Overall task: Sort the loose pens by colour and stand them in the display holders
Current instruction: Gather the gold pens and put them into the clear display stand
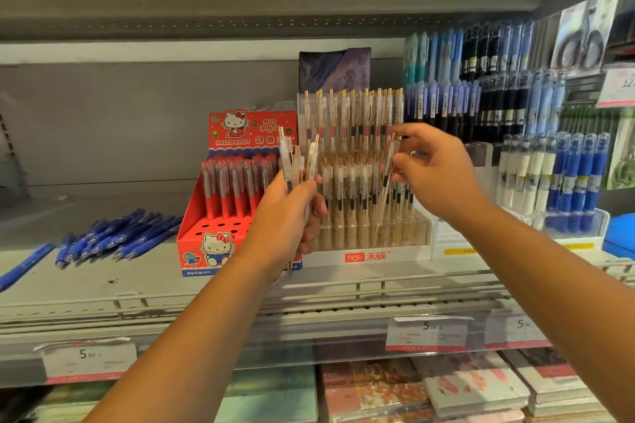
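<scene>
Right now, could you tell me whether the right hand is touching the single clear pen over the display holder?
Touching. The head view shows the right hand pinching the clear pen between thumb and fingers.

The left hand (288,213) hides the lower barrels of its clear pens (292,161) (price labels (90,362) mostly unreadable).

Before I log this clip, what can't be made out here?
- Head view: lower ends of the clear pens, covered by the left hand gripping them.
- Head view: ink colour of the single pen pinched by the right hand; blurred, too small.
- Head view: small print on the price tag; blurred.
- Head view: one loose blue pen, cut off by the left edge.
</scene>
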Motion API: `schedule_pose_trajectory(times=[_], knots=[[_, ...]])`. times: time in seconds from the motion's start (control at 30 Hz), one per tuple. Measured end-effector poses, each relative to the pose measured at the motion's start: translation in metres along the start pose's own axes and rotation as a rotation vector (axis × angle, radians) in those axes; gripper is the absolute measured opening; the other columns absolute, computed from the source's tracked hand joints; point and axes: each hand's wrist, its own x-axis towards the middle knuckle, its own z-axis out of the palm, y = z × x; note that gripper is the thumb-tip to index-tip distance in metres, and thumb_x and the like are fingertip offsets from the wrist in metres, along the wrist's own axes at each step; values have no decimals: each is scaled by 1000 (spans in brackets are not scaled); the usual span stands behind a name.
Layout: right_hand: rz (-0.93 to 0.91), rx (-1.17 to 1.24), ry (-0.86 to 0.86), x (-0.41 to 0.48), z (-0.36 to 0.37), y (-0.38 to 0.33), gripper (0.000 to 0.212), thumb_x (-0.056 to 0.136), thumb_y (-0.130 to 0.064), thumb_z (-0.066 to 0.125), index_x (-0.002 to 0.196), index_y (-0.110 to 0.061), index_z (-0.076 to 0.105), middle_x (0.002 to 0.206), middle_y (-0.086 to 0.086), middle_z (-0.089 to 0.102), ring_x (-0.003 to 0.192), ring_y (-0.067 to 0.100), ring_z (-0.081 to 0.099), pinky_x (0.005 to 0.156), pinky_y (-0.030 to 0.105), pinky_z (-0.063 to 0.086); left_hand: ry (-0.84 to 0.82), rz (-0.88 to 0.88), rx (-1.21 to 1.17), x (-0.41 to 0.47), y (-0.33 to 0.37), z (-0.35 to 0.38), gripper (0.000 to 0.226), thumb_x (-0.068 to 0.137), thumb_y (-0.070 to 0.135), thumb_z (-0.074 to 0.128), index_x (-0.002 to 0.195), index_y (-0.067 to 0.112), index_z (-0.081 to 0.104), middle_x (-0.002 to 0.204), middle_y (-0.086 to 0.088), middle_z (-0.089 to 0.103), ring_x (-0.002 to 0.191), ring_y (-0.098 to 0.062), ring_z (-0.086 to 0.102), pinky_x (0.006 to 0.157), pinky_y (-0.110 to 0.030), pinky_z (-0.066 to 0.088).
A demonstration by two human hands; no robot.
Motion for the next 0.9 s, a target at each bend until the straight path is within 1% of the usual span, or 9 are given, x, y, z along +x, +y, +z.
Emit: schedule_pose_trajectory(times=[0.1,0.23,0.33,0.47,0.57,0.67,0.73,0.77,0.9], knots=[[36,-50,-65,-3,6,6,43,93,0,61,125,-30,62,102,-2,62,74,16,71,68,27,62,0,38,53,-1,0,1,15,103,21,48,108,11,57,68,-1,61,47,-14,48,40,-26,40],[28,-131,-97,-12,16,13,41,94,-2,60,128,-25,59,95,-6,60,82,12,66,64,25,61,-11,46,3,-2,1,2,17,104,17,46,111,10,60,73,-6,68,56,-19,62,50,-30,54],[37,-155,-72,-11,17,13,34,95,-6,60,124,-23,56,88,-4,62,78,11,65,61,23,59,-48,49,-17,-3,1,3,18,103,16,47,112,8,61,82,-12,71,62,-23,66,55,-32,58],[-26,-350,-78,-12,10,5,32,93,-15,63,123,-24,55,77,-13,64,71,0,62,63,19,50,-96,48,-18,-5,3,5,19,104,16,46,113,8,61,88,-16,72,68,-26,69,57,-34,60],[-72,-405,-10,-16,8,-6,32,91,-21,62,122,-23,54,85,-14,63,71,4,60,67,32,55,-114,48,-7,-5,3,5,21,104,16,46,118,7,58,90,-17,72,70,-28,70,59,-37,60],[-108,-224,27,-21,13,-22,23,88,-26,66,109,-24,58,90,-13,62,71,3,59,67,28,54,-132,39,-1,-6,3,6,21,103,14,48,122,7,55,91,-19,71,71,-29,70,60,-38,61],[-28,-19,-41,-24,22,-36,24,85,-35,73,103,-25,60,88,-8,65,75,3,64,64,26,53,-147,52,13,-7,2,6,16,101,12,51,116,13,59,90,-18,72,72,-30,70,62,-39,61],[20,56,-76,-26,26,-41,28,82,-37,76,102,-25,60,89,-5,66,78,9,68,62,28,54,-149,62,22,-7,2,6,16,100,10,53,112,16,60,89,-17,72,72,-30,70,62,-41,62],[96,200,-95,-28,38,-49,33,79,-24,82,100,-17,57,91,11,66,77,26,70,53,28,56,-138,77,44,-8,3,6,18,97,7,57,108,19,65,94,-18,74,72,-30,72,63,-43,62]])
